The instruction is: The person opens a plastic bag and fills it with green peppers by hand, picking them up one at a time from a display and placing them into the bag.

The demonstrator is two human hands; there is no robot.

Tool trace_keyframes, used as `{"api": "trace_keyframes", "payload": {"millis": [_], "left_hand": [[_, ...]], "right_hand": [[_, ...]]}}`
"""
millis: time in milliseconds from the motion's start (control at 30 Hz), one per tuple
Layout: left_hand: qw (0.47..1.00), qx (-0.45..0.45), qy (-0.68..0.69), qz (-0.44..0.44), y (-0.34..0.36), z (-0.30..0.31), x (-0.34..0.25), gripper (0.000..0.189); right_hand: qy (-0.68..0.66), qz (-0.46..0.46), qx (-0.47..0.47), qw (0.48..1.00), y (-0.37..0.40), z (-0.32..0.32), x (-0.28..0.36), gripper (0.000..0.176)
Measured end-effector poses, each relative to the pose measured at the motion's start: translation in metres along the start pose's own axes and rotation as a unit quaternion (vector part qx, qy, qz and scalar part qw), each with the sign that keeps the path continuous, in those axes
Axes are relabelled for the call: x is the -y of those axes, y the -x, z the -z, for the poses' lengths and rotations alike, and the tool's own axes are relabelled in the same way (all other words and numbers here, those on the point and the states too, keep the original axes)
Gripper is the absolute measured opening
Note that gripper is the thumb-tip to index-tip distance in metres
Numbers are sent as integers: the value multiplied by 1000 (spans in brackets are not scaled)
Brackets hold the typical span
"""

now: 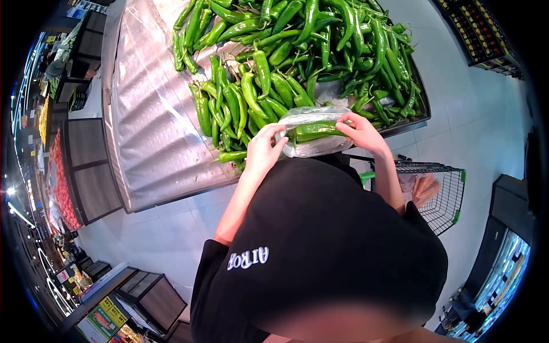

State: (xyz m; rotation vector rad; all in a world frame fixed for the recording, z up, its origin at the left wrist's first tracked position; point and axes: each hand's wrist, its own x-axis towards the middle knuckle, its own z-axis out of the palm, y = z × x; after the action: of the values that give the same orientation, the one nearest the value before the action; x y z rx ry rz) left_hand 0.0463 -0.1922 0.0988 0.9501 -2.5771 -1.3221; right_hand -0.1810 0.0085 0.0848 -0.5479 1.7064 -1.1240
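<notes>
A clear plastic bag (309, 150) with green peppers (314, 131) in it is held up between my two hands, in front of the display's near edge. My left hand (265, 150) pinches the bag's left end, thumb and fingers closed on the plastic. On the right end, my right hand (364, 133) has its fingers closed on the bag, close to the end of a pepper. Just beyond the bag lies a big heap of long green peppers (274, 91), loose on the display.
The display stand (154, 126) has a silvery, bumpy plastic cover on its left part. A shopping cart (452, 197) with a bag of carrots (424, 187) stands at my right. Red produce in mesh (63, 183) is at the left, and bottle shelves (477, 31) rise at the upper right.
</notes>
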Motion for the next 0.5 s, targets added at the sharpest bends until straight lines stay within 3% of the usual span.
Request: {"api": "trace_keyframes", "payload": {"millis": [100, 200, 300, 400, 433, 500], "left_hand": [[996, -71, 43, -29, 4, -7, 12, 39], [992, -91, 76, 30, 6, -11, 17, 43], [989, -112, 93, 29, 7, -7, 13, 51], [984, -118, 134, 12, 6, -8, 20, 56], [982, -114, 149, 11, 6, -9, 24, 56], [977, -101, 186, 27, 6, -9, 26, 58]], "right_hand": [[-2, 25, 22, 999, -10, -5, -3, 27], [-58, -18, 61, 996, -13, -10, 4, 29], [-129, 40, 120, 984, -21, -18, 5, 32], [72, 234, 29, 969, -39, -35, -13, 33], [133, 226, -20, 965, -39, -35, -12, 34], [314, 288, -140, 894, -43, -36, -12, 38]]}}
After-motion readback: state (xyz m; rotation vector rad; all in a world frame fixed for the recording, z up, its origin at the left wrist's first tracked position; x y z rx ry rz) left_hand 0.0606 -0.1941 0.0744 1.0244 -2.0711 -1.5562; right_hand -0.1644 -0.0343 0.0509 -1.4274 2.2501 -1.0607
